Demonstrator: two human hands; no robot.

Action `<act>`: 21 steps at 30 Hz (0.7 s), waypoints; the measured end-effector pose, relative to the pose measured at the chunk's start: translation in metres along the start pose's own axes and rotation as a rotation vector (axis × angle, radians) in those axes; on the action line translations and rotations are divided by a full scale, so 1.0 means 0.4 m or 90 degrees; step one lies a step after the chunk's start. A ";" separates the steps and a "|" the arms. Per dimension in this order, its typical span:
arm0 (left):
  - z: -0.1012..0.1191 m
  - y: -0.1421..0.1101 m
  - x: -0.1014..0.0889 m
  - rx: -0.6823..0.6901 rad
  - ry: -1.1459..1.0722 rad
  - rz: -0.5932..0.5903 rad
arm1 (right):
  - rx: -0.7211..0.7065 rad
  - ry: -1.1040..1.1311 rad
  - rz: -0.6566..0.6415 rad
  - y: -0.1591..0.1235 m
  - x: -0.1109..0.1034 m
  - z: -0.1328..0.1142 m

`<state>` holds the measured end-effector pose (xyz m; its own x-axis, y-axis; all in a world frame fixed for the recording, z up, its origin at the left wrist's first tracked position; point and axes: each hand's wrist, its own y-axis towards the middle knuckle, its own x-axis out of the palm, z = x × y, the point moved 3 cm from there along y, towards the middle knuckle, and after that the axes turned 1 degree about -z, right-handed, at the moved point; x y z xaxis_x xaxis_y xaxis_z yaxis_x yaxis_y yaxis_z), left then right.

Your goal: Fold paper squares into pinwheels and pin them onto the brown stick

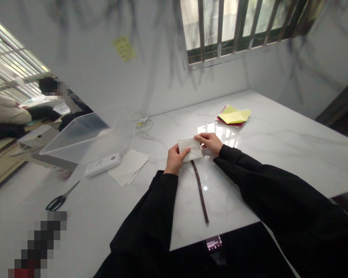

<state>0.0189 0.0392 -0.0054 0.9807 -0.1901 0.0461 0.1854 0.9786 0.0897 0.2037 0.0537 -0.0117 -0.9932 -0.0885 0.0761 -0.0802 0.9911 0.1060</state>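
Observation:
A folded piece of off-white paper [185, 144] is held up between both hands above the table. My left hand [174, 159] grips its left side, the thumb lying across the front. At the upper right edge of the paper, my right hand [210, 143] pinches it between thumb and fingers. Below the paper a thin brown stick [200, 189] lies on the tabletop, its far end hidden behind or under the paper. To the left of my left hand, loose off-white sheets [130, 166] overlap on the table.
Yellow and red papers [234, 116] are stacked at the back right of the marble-patterned table [292, 154]. On the left are a white oblong device [103, 165], black-handled scissors [59, 200], a clear plastic bin [84, 135] and a small cable coil [143, 122]. Other people sit beyond.

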 end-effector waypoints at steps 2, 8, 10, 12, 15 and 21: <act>0.000 -0.001 0.000 -0.003 -0.002 -0.004 | 0.029 0.036 -0.052 -0.001 0.006 0.007; 0.004 -0.007 0.009 -0.014 0.012 -0.083 | 0.038 0.006 -0.105 0.005 0.003 0.023; 0.007 -0.007 0.009 -0.004 0.017 -0.081 | 0.022 -0.014 -0.094 0.006 0.003 0.023; 0.008 -0.007 0.008 -0.001 0.008 -0.075 | 0.013 -0.016 -0.073 0.004 0.004 0.019; 0.006 -0.004 0.006 -0.007 -0.013 -0.070 | 0.022 0.008 -0.042 0.001 0.005 0.011; 0.005 -0.002 0.001 -0.011 -0.027 -0.046 | 0.035 0.012 0.002 0.001 -0.009 -0.003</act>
<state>0.0192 0.0383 -0.0034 0.9612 -0.2633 0.0824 0.2572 0.9633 0.0771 0.2076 0.0543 -0.0107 -0.9916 -0.0872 0.0957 -0.0827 0.9953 0.0504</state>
